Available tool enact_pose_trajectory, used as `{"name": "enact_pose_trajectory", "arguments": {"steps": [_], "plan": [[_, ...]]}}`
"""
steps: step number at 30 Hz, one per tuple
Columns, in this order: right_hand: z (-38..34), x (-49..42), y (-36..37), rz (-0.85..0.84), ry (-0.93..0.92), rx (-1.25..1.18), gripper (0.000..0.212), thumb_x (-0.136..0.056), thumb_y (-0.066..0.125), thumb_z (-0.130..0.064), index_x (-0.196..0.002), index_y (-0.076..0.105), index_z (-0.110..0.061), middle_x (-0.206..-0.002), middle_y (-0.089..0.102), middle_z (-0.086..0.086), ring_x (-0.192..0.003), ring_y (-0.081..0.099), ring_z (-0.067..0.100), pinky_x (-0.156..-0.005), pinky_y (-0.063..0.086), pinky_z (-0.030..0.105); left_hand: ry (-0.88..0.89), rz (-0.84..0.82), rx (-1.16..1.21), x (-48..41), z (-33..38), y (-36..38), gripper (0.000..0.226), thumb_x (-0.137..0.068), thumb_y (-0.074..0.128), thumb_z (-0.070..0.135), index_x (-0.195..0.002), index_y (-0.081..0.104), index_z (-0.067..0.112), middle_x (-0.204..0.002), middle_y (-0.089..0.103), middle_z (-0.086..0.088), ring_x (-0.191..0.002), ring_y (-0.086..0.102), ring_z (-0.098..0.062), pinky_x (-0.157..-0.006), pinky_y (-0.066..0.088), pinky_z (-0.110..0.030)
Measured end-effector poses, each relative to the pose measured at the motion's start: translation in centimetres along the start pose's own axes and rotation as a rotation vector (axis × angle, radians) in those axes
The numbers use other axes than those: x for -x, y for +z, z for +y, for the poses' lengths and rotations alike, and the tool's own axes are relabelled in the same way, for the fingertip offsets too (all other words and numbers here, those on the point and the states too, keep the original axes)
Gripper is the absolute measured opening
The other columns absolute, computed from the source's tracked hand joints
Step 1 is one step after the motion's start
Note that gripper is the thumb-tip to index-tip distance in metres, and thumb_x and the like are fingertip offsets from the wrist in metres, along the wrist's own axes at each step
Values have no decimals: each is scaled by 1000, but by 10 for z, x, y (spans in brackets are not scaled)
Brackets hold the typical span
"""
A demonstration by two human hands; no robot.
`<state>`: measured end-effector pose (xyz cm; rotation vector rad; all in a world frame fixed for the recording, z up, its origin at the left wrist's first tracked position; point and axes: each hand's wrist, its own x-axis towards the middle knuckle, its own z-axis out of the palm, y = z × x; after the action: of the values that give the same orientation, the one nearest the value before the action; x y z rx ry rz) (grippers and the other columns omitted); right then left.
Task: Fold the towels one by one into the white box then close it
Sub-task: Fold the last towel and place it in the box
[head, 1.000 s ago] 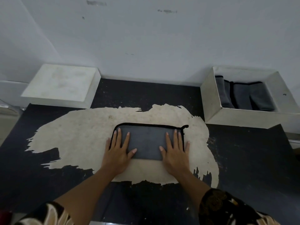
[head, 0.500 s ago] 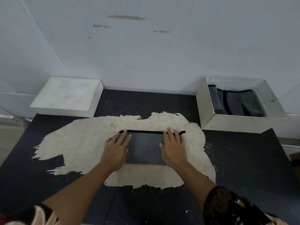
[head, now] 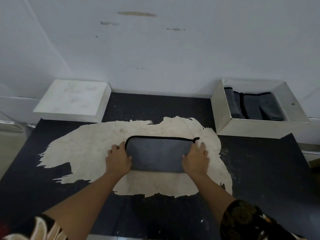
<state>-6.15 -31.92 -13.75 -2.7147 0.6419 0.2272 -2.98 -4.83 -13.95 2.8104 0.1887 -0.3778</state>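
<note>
**My Arms and My Sleeves**

I have two arms, and both are bare from the sleeve down to the hand. My left hand [head: 118, 161] and my right hand [head: 196, 160] each show a thumb and fingers. The fingertips on the right one look a bit blurry.

My right sleeve [head: 245, 222] is black. It has round, swirly shapes on it in a brownish gold, like little wheels and curls. It is loose and ends near my elbow.

My left sleeve [head: 39, 229] is black too. It has big cream shapes on it that look like leaves or petals, with thin dark lines between them. Only a small part of it shows.
</note>
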Motion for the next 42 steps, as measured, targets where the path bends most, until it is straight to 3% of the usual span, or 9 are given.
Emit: {"name": "enact_pose_trajectory", "arguments": {"steps": [2,5,11,17,24,31,35,38,42], "plan": [[6,3,-1,27,154,-176,54,-86,68,-29,-127,38,-12,-137,35,18,-110,50,36,-88,49,45,-114,10,153,0,-1,2,71,-90,64,27,-147,27,10,-136,39,-23,-117,47,-42,-93,44,-50],[8,1,0,-88,293,-296,54,-87,69,-32,-123,37,-8,-125,44,17,-100,58,36,-72,47,37,-156,-29,243,-4,2,10,60,-91,62,22,-141,34,3,-132,44,-25,-113,51,-42,-93,46,-48],[8,-9,-4,-258,384,-385,43,-95,58,-34,-124,54,-2,-120,63,16,-104,62,31,-72,45,31,-278,-67,157,-4,3,10,31,-96,52,34,-108,56,6,-109,64,-13,-98,61,-32,-86,50,-42],[27,-11,-10,-254,411,-489,38,-96,58,-27,-119,60,3,-113,64,19,-92,62,32,-83,57,42,-168,-159,492,24,4,5,23,-97,55,28,-103,57,7,-96,62,-6,-87,59,-21,-64,45,-28],[53,6,-13,-246,401,-385,26,-89,56,-7,-111,63,3,-111,64,21,-95,64,35,-82,57,44,-156,-171,484,65,9,23,18,-94,58,29,-98,60,12,-91,63,-2,-82,59,-17,-57,39,-22],[24,35,-25,72,96,-433,25,-91,56,-11,-116,63,-12,-105,68,6,-89,61,24,-74,42,27,-86,149,409,67,30,0,34,-92,59,18,-125,55,10,-124,51,-10,-104,57,-25,-84,46,-32],[-9,59,-21,182,-178,-387,18,-93,59,-17,-110,65,-18,-94,64,0,-85,60,19,-70,43,27,-7,-142,663,61,80,-12,38,-95,53,43,-123,59,18,-118,63,2,-106,59,-15,-95,47,-32],[-28,77,-15,202,-394,-326,20,-90,60,-16,-109,65,-19,-90,59,-3,-82,54,16,-67,43,26,-94,-336,953,56,105,-15,61,-74,53,73,-105,69,23,-103,72,3,-98,67,-18,-91,54,-42],[-40,94,-2,195,-566,-290,22,-80,65,-9,-102,63,-14,-90,58,0,-83,52,18,-63,40,25,-169,-288,972,52,111,-15,30,-85,61,38,-98,68,12,-96,71,-7,-89,67,-20,-76,56,-35]]}}
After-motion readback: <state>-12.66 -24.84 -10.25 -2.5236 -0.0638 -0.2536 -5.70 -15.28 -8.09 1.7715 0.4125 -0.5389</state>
